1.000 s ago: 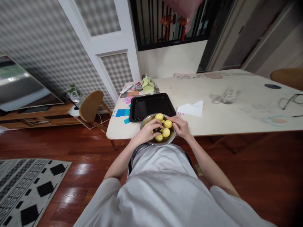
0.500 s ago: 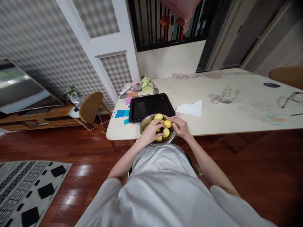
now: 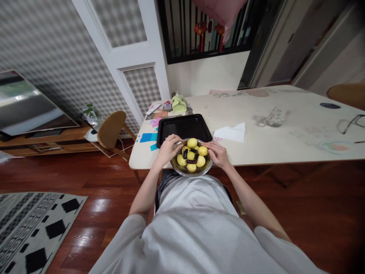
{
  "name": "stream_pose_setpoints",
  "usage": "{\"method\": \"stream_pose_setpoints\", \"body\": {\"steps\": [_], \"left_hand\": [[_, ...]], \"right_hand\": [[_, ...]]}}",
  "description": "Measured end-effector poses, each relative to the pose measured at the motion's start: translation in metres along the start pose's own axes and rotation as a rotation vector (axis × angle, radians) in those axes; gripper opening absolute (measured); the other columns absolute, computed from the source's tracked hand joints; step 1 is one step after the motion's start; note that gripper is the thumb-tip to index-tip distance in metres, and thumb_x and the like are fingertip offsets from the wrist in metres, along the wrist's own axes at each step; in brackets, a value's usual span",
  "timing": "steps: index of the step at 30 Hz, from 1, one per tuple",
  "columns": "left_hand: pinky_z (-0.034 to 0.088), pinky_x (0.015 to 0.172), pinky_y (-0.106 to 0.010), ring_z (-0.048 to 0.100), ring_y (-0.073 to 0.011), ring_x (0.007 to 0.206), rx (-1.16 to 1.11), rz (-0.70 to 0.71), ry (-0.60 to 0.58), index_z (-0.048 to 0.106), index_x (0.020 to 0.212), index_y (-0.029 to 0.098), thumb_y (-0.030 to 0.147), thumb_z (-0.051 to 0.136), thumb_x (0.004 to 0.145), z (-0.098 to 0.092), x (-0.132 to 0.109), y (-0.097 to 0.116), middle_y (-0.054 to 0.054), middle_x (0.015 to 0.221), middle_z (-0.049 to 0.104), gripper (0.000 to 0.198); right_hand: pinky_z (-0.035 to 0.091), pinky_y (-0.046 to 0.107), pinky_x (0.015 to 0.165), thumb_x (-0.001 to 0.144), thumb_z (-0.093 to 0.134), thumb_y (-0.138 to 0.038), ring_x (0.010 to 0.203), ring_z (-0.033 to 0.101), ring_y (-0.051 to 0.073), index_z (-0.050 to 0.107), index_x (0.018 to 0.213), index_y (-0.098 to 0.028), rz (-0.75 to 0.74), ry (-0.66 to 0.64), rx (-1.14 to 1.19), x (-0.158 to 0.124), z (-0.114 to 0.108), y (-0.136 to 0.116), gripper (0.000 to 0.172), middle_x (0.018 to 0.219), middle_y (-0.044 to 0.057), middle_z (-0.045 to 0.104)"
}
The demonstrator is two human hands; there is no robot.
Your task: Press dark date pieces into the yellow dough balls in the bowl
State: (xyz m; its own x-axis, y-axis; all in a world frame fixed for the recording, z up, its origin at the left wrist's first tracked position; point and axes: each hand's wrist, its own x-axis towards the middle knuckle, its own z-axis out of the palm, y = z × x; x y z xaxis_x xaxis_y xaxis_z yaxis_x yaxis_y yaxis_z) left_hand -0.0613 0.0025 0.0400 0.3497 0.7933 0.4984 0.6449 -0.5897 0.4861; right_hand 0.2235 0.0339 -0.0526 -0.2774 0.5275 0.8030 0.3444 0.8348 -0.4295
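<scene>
A round metal bowl (image 3: 207, 171) sits at the table's near edge, right in front of me. It holds several yellow round fruits (image 3: 192, 143) and a few small dark pieces (image 3: 186, 153). My left hand (image 3: 167, 145) rests on the bowl's left rim, fingers curled over it. Fingers bent, my right hand (image 3: 217, 151) lies at the bowl's right rim and touches a yellow fruit (image 3: 203, 150). Just behind the bowl lies an empty black baking tray (image 3: 182, 128).
A white tissue (image 3: 230, 132) lies right of the tray, a glass (image 3: 270, 118) and eyeglasses (image 3: 350, 123) farther right. Coloured papers (image 3: 147, 137) and a green paper box (image 3: 178, 102) crowd the table's far left corner. A wooden chair (image 3: 110, 130) stands left of the table.
My left hand has come out of the bowl, where it lay over the fruit, and now grips the left rim. The dark pieces now show. The right hand has barely moved.
</scene>
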Motion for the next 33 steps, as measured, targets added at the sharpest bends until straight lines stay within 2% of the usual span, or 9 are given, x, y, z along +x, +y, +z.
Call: {"method": "stream_pose_setpoints", "body": {"steps": [4, 8, 12, 16, 22, 28, 33], "left_hand": [[0.053, 0.105, -0.044, 0.064, -0.0258, 0.116, 0.118, -0.057, 0.036, 0.072, 0.109, 0.019, 0.015, 0.055, 0.099, -0.004, 0.002, -0.034, -0.011, 0.118, 0.069, 0.019], [0.05, 0.114, -0.047, 0.062, -0.0264, 0.127, 0.15, -0.094, -0.03, 0.073, 0.114, 0.017, 0.012, 0.051, 0.1, 0.001, 0.0, -0.065, -0.013, 0.131, 0.069, 0.027], [0.046, 0.12, -0.05, 0.059, -0.0267, 0.138, 0.159, -0.138, -0.109, 0.074, 0.118, 0.017, 0.012, 0.05, 0.1, 0.011, -0.003, -0.083, -0.013, 0.14, 0.068, 0.031], [0.048, 0.119, -0.048, 0.061, -0.0254, 0.137, 0.189, -0.163, -0.142, 0.074, 0.121, 0.018, 0.013, 0.044, 0.103, 0.018, -0.005, -0.09, -0.012, 0.137, 0.071, 0.035], [0.054, 0.108, -0.043, 0.07, -0.0242, 0.118, 0.234, -0.193, -0.166, 0.073, 0.123, 0.018, 0.015, 0.041, 0.105, 0.019, -0.006, -0.09, -0.012, 0.125, 0.074, 0.037], [0.053, 0.105, -0.04, 0.065, -0.0236, 0.114, 0.285, -0.174, -0.157, 0.072, 0.125, 0.016, 0.0, 0.041, 0.094, 0.016, -0.007, -0.092, -0.013, 0.122, 0.066, 0.047], [0.053, 0.105, -0.04, 0.063, -0.0235, 0.111, 0.251, -0.18, -0.104, 0.073, 0.124, 0.016, 0.0, 0.041, 0.094, 0.017, -0.007, -0.096, -0.012, 0.118, 0.061, 0.047]], "right_hand": [[0.061, 0.053, 0.099, 0.106, 0.048, -0.034, 0.111, 0.074, 0.029, 0.076, 0.127, -0.025, 0.02, -0.006, -0.014, -0.001, 0.0, 0.0, 0.036, 0.122, 0.009, 0.08], [0.061, 0.053, 0.099, 0.106, 0.048, -0.034, 0.112, 0.074, 0.029, 0.075, 0.128, -0.025, 0.009, -0.01, -0.013, 0.0, 0.0, -0.001, 0.037, 0.122, 0.009, 0.08], [0.062, 0.053, 0.098, 0.106, 0.047, -0.034, 0.111, 0.075, 0.029, 0.076, 0.128, -0.025, 0.005, -0.005, 0.001, 0.001, 0.0, -0.002, 0.036, 0.121, 0.01, 0.08], [0.062, 0.051, 0.098, 0.106, 0.049, -0.033, 0.111, 0.075, 0.029, 0.076, 0.126, -0.026, 0.007, -0.006, 0.007, 0.001, 0.0, -0.003, 0.035, 0.121, 0.009, 0.081], [0.062, 0.052, 0.098, 0.106, 0.048, -0.034, 0.111, 0.075, 0.029, 0.076, 0.126, -0.026, 0.017, -0.011, 0.0, 0.002, -0.001, -0.004, 0.035, 0.121, 0.009, 0.081], [0.062, 0.051, 0.097, 0.106, 0.049, -0.031, 0.111, 0.074, 0.029, 0.076, 0.128, -0.026, -0.005, -0.003, 0.01, 0.001, -0.001, -0.003, 0.035, 0.121, 0.009, 0.081], [0.061, 0.052, 0.098, 0.106, 0.049, -0.033, 0.11, 0.074, 0.029, 0.076, 0.127, -0.025, 0.001, 0.001, -0.001, 0.0, 0.0, -0.001, 0.036, 0.121, 0.01, 0.08]]}}
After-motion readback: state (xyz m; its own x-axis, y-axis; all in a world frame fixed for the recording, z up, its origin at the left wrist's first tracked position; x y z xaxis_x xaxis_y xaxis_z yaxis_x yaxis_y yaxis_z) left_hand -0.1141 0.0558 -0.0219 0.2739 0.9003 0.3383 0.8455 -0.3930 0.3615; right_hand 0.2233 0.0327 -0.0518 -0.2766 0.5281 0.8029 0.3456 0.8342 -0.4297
